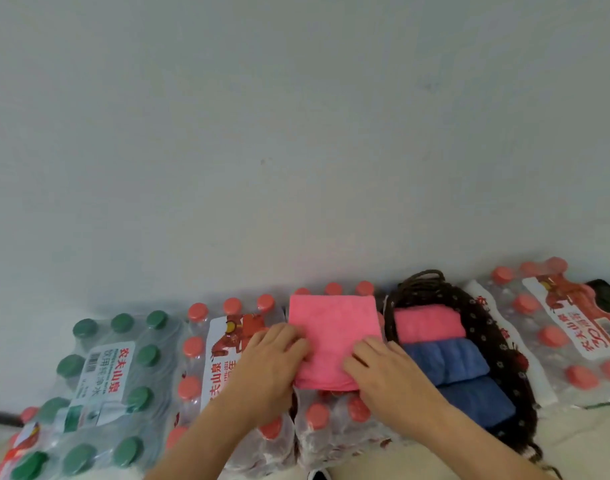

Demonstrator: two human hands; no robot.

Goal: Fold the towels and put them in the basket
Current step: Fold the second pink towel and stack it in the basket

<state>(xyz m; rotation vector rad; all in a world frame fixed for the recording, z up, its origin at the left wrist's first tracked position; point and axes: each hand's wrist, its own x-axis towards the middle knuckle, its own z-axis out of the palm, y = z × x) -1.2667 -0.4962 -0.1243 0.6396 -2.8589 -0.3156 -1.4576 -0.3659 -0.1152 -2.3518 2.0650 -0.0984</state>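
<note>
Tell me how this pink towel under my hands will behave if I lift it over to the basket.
Likely floppy: the pink towel is soft cloth, its near edge curving over the bottle caps, so the fold may fall open unless your left hand and right hand both support it. Probably light, and its fuzzy surface shouldn't slip from your fingers.

Place: a storage corner, it seems; whether in a home or a stockroom I cannot tell.
Wall: a bare pale wall (pixel 296 116) straight ahead of me.
Stock: shrink-wrapped water bottles, green-capped packs (pixel 106 375) and red-capped packs (pixel 573 341), lined along its foot.
Surface: I work on the packs' tops.
</note>
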